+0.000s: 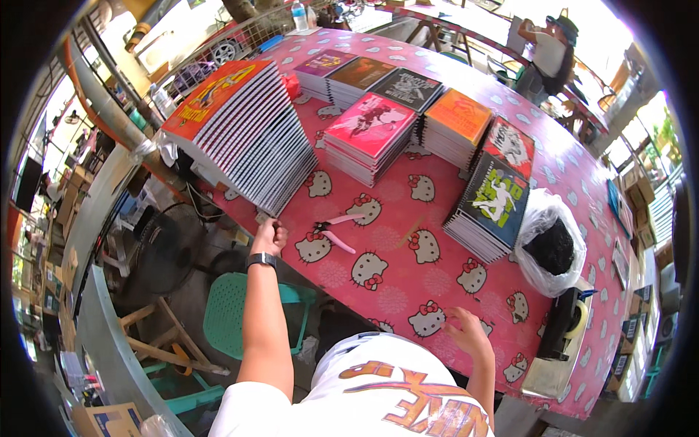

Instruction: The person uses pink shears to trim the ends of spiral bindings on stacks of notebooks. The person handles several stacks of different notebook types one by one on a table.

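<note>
My left hand (270,237) is closed at the table's near left edge, right beside the bottom corner of a tall, leaning stack of spiral notebooks (251,138) with an orange top cover. What its curled fingers grip is too small to make out. Just right of that hand lie cutting pliers (321,227) with pink handles, spread apart on the tablecloth. My right hand (470,333) hovers at or rests on the near edge of the table, fingers apart and holding nothing; contact is unclear. The pink tablecloth (393,269) has a cartoon cat pattern.
Shorter notebook stacks stand beyond, including a pink one (370,127), an orange one (457,120) and a black-green one (491,204). At right are a white plastic bag (571,266) with black contents and a tape dispenser (564,324). A green stool (229,313) stands below left. Another person (547,54) is far back.
</note>
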Motion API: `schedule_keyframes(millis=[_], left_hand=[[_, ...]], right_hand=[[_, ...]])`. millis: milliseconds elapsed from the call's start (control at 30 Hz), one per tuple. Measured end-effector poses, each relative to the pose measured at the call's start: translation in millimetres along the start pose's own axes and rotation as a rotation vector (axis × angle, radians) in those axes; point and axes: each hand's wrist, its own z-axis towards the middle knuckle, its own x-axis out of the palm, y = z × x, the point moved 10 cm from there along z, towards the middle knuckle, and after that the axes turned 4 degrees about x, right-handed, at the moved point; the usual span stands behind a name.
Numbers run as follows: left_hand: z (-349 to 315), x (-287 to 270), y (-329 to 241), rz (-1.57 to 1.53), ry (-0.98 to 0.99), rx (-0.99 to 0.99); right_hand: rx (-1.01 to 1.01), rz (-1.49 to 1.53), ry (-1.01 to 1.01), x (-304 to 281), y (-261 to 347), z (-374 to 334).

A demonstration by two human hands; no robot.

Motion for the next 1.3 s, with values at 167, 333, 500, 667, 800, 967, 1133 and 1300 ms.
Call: schedule_keyframes(millis=[167,333,500,667,800,967,1133,1300], left_hand=[[-12.8,40.8,22.0,-0.583,0.102,-0.082],[-78.1,59.5,-55.7,0.962,-0.108,1.266],[-230.0,264.7,-2.9,0.989,0.679,0.966],[-311.5,347.2,26.7,1.193,0.879,1.302],[-345.8,360.7,-12.9,0.880,0.898,1.444],[-320.6,315.1,-54.3,0.719,0.773,1.387],[-297.4,182.7,-143.7,0.564,0.102,1.587],[-161.8,-29.8,-161.8,-0.056,-0.442,1.057]], right_hand=[[-0.033,-0.044,0.061,3.7,22.4,5.6],[-0.165,-0.145,0.051,9.4,49.6,12.3],[0.120,1.332,0.231,46.4,48.5,38.6],[0.106,1.953,0.197,41.1,56.3,46.4],[-0.090,1.772,-0.119,-50.8,10.4,31.1],[-0.446,0.651,-1.356,-266.9,6.1,-65.9],[-0.069,-0.523,-1.558,-263.1,38.8,-28.1],[-0.759,-0.070,-0.358,-3.0,216.2,93.0]])
